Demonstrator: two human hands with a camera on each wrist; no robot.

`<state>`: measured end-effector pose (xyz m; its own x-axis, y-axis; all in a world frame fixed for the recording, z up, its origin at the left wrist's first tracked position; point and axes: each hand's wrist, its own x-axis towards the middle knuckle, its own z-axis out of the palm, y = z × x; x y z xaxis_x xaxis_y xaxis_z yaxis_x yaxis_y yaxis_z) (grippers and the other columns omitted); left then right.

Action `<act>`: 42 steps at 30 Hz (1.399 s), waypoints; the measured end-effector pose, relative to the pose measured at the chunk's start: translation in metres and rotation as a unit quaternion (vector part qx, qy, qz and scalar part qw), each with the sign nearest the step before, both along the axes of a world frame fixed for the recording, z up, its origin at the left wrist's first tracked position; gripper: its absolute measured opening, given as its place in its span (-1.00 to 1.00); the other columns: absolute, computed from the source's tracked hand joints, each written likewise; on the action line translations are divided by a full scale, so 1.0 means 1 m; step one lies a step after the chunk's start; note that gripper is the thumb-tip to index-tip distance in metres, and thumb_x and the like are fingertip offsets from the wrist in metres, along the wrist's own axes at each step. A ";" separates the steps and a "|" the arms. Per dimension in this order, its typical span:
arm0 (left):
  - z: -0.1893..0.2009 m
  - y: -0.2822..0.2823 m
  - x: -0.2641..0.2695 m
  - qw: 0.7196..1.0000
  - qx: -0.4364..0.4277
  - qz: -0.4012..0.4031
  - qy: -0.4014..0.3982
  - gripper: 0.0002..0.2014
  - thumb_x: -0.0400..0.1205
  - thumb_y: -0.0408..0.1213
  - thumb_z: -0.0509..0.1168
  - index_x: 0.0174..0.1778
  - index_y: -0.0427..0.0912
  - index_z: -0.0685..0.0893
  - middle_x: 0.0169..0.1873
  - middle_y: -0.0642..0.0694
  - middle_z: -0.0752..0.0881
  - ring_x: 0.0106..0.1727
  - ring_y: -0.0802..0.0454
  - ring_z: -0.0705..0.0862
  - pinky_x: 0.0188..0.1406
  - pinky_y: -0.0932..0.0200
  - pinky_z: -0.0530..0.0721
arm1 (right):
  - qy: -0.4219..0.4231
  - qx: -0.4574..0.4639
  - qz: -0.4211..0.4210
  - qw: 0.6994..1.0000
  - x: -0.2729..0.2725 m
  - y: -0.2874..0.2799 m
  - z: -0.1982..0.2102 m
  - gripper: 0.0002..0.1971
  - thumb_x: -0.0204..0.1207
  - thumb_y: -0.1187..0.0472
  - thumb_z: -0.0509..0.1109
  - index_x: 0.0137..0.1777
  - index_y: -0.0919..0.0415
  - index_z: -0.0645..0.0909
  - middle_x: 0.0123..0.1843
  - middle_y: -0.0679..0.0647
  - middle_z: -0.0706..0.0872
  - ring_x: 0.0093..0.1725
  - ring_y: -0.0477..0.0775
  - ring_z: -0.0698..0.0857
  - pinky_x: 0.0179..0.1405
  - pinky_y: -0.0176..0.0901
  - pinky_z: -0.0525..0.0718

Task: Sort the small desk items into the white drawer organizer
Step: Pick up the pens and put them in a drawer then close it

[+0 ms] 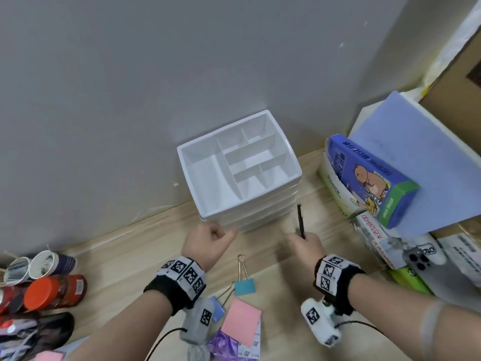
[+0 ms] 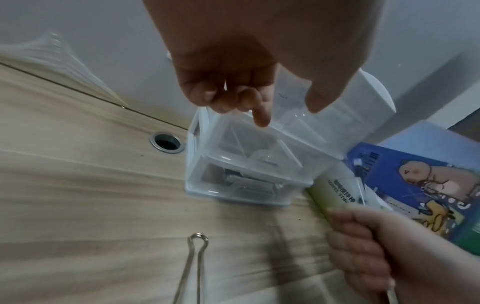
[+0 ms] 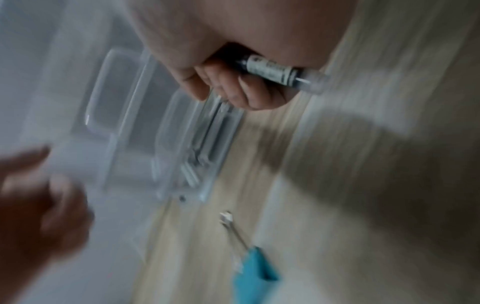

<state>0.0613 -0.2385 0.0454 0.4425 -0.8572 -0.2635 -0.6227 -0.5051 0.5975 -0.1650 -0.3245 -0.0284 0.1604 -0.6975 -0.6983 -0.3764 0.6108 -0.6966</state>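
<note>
The white drawer organizer (image 1: 239, 168) stands against the wall, its open top tray divided into several empty compartments above clear drawers (image 2: 246, 164). My left hand (image 1: 223, 234) hovers at its front left corner, fingers curled with nothing in them, index fingertip (image 2: 259, 115) pointing down by the top drawer. My right hand (image 1: 302, 237) grips a black pen (image 1: 299, 220) upright just right of the organizer; the blurred right wrist view shows the pen's white label and clear end (image 3: 280, 72). A blue binder clip (image 1: 244, 285) and pink sticky notes (image 1: 240, 321) lie on the wooden desk between my wrists.
Paper cups and red-lidded jars (image 1: 52, 290) crowd the left edge. A blue box with a cartoon animal (image 1: 369, 178), other cartons and a phone (image 1: 419, 259) are stacked on the right. A cable hole (image 2: 167, 143) sits left of the organizer. A second blue clip (image 1: 217, 310) lies under my left wrist.
</note>
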 end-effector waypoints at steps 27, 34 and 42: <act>0.047 -0.006 0.013 0.991 -0.033 0.084 0.095 -0.54 0.64 0.21 0.20 0.02 -0.19 0.45 -0.23 -0.17 0.63 -0.30 -0.11 0.69 -0.35 0.01 0.66 | -0.170 0.204 -0.206 0.942 0.007 0.051 0.001 -0.84 0.54 0.22 0.39 -0.27 0.19 0.59 -0.46 -0.01 0.61 -0.74 -0.13 0.26 -0.83 -0.35 0.15; 0.051 -0.004 0.015 0.993 -0.027 0.070 0.088 -0.50 0.62 0.27 0.17 0.08 -0.15 0.45 -0.10 -0.33 0.75 -0.28 -0.17 0.77 -0.19 -0.19 0.78 | 0.080 -0.199 0.064 0.975 -0.031 0.030 0.043 -0.76 0.47 -0.06 0.27 -0.30 0.08 0.51 -0.46 0.01 0.60 -0.41 0.20 0.62 -0.25 0.21 0.69; 0.056 -0.008 0.020 0.989 0.011 0.073 0.129 -0.51 0.60 0.26 0.21 0.20 -0.08 0.46 -0.04 -0.27 0.72 -0.34 -0.07 0.69 -0.29 -0.04 0.72 | 0.291 -0.379 0.561 0.676 0.042 -0.028 0.073 -0.75 0.59 -0.02 0.18 -0.19 0.09 0.57 -0.27 0.06 0.72 -0.27 0.20 0.69 -0.30 -0.06 0.61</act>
